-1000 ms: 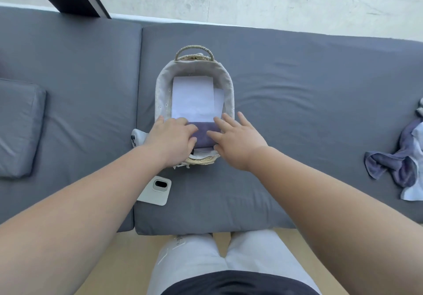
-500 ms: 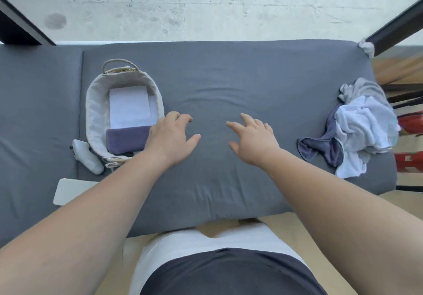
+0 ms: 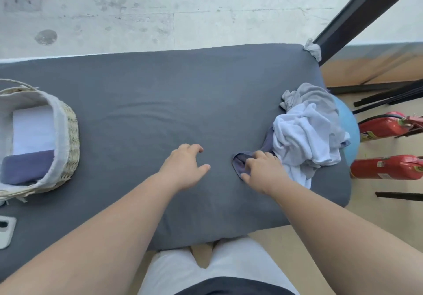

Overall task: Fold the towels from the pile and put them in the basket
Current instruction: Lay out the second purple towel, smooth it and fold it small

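Far left, a white phone (image 3: 5, 231) lies flat on the grey cushion (image 3: 160, 102), cut off by the frame edge. Beyond it sits the woven basket (image 3: 68, 139), cloth-lined and partly out of view. In it are a folded white towel (image 3: 33, 127) at the far side and a folded blue towel (image 3: 25, 166) at the near side, the two touching.

Mid-cushion is your left hand (image 3: 183, 169), palm down, well apart from the basket. Its fingers are loosely curled, the thumb points right, and it holds nothing. You can't tell if it touches the cushion or hangs just over it.

Just right of it, with a gap between them, is your right hand (image 3: 263, 171). Its fingers are curled down on the near-left corner of the dark towel (image 3: 239, 163), with the cloth bunched between thumb and fingers, so it's gripping that towel. The towel's other end runs under the pile (image 3: 304, 134).

The pile sits unfolded at the cushion's right end, near the edge. Crumpled white cloth is on top, with a grey towel (image 3: 313, 93) at the far side.

Past the cushion edge, a blue ball (image 3: 350, 130) shows behind the pile. Two red fire extinguishers (image 3: 384, 126) lie on the floor, far right.
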